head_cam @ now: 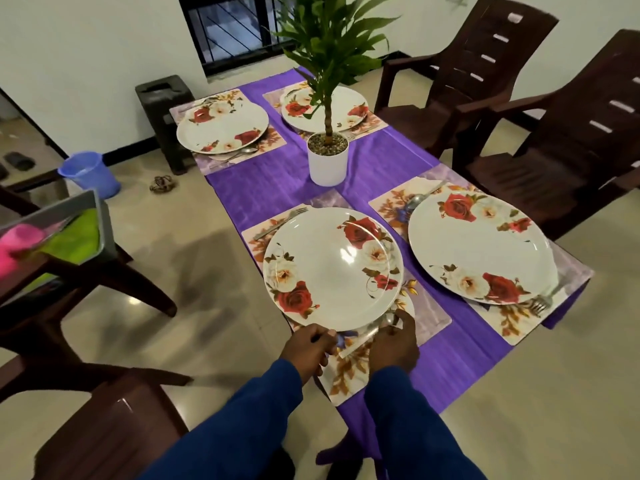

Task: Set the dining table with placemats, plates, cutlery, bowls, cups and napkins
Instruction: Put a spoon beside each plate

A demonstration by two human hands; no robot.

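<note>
- Four placemats laid on the purple-clothed table (277, 188), one toward each corner, each carrying a rose-printed plate.
- Nearest plate (332, 268) sitting on the near-left placemat (349, 372), close to the near edge.
- Fork (282, 221) lying on that mat along the plate's far-left rim; cutlery also showing beside the near-right plate (481, 247) and the far-left plate (221, 123).
- Far-right plate (323, 107) partly hidden by the potted plant (327, 161) standing mid-table.
- No bowls, cups or napkins visible on the table, so by the look of it roughly half done, with those items left to place.
- Left hand (310, 348) at the plate's near rim, fingers curled round something thin and dark; what it is cannot be told.
- Right hand (393, 344) just beside it, thumb and fingers pinching a spoon (389, 320) at the plate's near edge, seemingly setting it on the mat.
- Both forearms in blue sleeves reaching in over the near edge, hands nearly touching.
- Tray (104, 223) holding green and pink items resting on a chair (86, 282) off the table's left side.
</note>
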